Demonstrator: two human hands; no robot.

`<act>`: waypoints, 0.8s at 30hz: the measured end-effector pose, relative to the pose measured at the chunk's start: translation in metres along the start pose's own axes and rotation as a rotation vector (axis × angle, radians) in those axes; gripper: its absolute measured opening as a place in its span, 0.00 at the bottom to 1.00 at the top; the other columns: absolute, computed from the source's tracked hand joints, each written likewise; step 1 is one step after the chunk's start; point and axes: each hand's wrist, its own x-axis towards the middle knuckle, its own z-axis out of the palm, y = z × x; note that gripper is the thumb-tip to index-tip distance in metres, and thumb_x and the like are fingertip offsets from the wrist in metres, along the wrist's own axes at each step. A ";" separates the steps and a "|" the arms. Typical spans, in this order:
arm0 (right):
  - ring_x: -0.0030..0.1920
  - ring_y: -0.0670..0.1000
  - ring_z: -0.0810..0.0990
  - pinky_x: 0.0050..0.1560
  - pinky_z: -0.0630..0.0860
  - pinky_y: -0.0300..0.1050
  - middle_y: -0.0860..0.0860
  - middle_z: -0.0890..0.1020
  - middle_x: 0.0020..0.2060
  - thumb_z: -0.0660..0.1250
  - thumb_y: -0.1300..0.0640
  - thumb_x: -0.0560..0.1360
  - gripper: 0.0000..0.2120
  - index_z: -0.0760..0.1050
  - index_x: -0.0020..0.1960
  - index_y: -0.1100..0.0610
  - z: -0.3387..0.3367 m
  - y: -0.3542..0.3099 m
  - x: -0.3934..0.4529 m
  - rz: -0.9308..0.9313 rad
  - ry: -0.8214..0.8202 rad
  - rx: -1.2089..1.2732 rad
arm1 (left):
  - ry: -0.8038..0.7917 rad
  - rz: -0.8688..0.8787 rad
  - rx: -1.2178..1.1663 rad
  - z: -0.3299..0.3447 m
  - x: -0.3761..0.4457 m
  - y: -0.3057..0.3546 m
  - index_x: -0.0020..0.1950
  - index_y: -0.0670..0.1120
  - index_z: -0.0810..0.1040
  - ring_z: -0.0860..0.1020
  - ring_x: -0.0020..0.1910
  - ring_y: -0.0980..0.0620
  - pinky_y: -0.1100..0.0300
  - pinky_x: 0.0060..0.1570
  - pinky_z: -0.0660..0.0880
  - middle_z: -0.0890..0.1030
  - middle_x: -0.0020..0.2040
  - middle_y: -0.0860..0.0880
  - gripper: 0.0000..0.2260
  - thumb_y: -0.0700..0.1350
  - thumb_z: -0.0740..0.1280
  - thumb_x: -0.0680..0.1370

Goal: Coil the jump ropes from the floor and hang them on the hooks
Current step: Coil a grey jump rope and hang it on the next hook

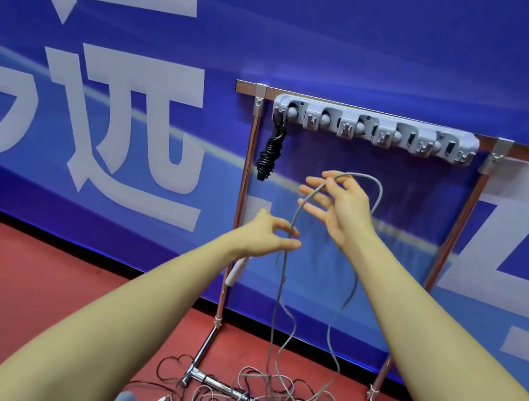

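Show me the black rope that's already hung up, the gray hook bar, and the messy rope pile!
black rope (269,152), head view, middle of coil.
gray hook bar (374,131), head view, its front.
rope pile (276,400), head view, tangled middle.

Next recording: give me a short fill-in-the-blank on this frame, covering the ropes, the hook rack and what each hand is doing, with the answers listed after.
1. The coiled rope already hanging from the hook rack is ____ in colour.
2. It hangs at the rack's ____ end.
3. The grey rope loops over the ____ hand.
4. The left hand holds a ____ handle that points down.

Answers: black; left; right; white
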 end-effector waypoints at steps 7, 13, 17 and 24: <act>0.50 0.55 0.82 0.49 0.79 0.53 0.56 0.81 0.51 0.58 0.59 0.82 0.05 0.71 0.51 0.58 -0.016 -0.004 0.006 0.005 0.047 0.038 | 0.337 0.033 -0.061 -0.004 0.009 0.014 0.41 0.43 0.83 0.69 0.22 0.61 0.71 0.25 0.63 0.69 0.18 0.55 0.10 0.46 0.66 0.77; 0.52 0.49 0.81 0.50 0.73 0.44 0.51 0.83 0.50 0.67 0.57 0.76 0.10 0.76 0.57 0.53 -0.028 0.054 -0.024 0.253 -0.224 -0.647 | 0.462 0.060 -0.079 -0.020 0.019 0.033 0.37 0.37 0.80 0.65 0.22 0.57 0.65 0.26 0.64 0.74 0.26 0.49 0.14 0.47 0.67 0.76; 0.41 0.50 0.82 0.44 0.74 0.45 0.51 0.84 0.39 0.66 0.60 0.76 0.02 0.74 0.45 0.55 -0.019 0.065 -0.033 0.213 -0.187 -0.580 | 0.476 0.072 -0.116 -0.022 0.019 0.034 0.28 0.44 0.73 0.63 0.20 0.57 0.67 0.24 0.59 0.65 0.17 0.55 0.17 0.48 0.67 0.77; 0.41 0.49 0.84 0.47 0.80 0.53 0.50 0.83 0.40 0.60 0.60 0.80 0.06 0.73 0.46 0.55 -0.018 0.034 -0.020 0.037 0.003 -0.327 | 0.216 -0.001 -0.223 -0.001 0.005 0.005 0.63 0.43 0.75 0.71 0.37 0.53 0.65 0.35 0.69 0.74 0.40 0.48 0.14 0.39 0.65 0.77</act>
